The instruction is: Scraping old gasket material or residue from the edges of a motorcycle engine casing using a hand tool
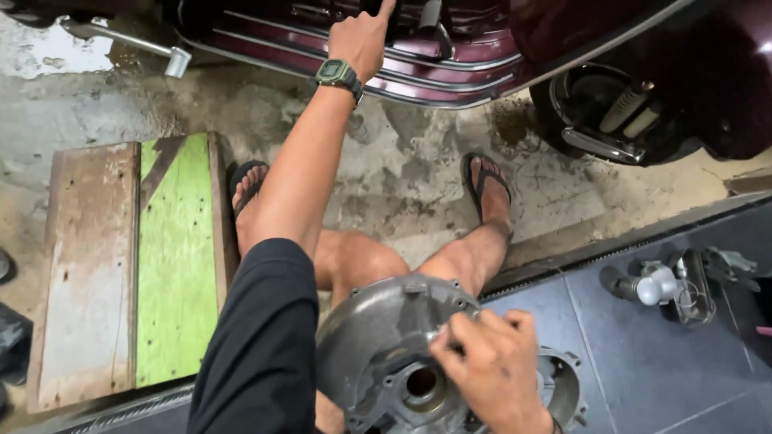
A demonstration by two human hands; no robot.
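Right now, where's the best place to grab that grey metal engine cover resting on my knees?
Probably the rounded outer rim of the engine cover, from its left side. That edge is bare and curved, while the right hand already rests on its face near the centre hole.

No packages, labels or signs showed. The one screen was the watch (338,74) on the left wrist, near the top of the view, just below the scooter's maroon footboard (450,60). Its case was squarish and dull green, on a dark strap, with a small dark rectangular face turned up toward the camera. The face was too small to tell anything more of it.
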